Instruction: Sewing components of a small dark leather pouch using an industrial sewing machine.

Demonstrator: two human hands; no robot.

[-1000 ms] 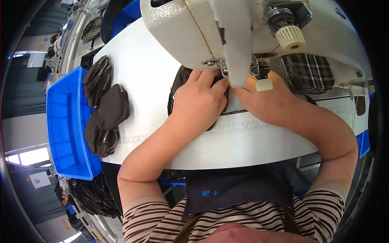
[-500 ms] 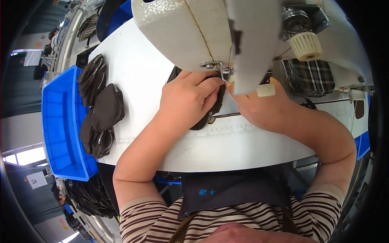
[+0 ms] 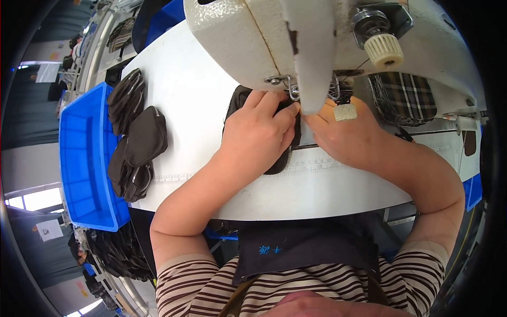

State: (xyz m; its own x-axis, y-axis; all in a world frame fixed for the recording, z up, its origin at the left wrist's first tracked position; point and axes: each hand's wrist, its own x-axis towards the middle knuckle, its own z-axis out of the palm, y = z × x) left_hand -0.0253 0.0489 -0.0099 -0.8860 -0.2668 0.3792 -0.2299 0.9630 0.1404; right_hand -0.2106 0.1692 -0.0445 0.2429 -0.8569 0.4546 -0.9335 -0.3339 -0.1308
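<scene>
A dark fabric piece with a zipper edge (image 3: 278,167) lies on the table under the head of a white sewing machine (image 3: 237,47). My left hand (image 3: 259,129) rests on it with bent fingers gripping the cloth close to the presser area, and covers most of it. A far corner of the cloth shows past my knuckles. Close to the needle area, my right hand (image 3: 346,134) has its fingers pinched together at the cloth's right edge. The machine's front plate and a cream knob (image 3: 345,112) hide part of those fingers, so what they hold cannot be made out.
Several finished-looking dark pouches (image 3: 147,136) are piled on the table's left side, beside a blue plastic bin (image 3: 87,158). Right of the machine's needle end lies a stack of plaid fabric pieces (image 3: 404,99). A printed ruler strip (image 3: 317,165) runs along the white tabletop (image 3: 253,203).
The dark cloth has turned a little under my left hand, its far corner showing more. My fingers stay near the needle area. The whole view has shifted slightly.
</scene>
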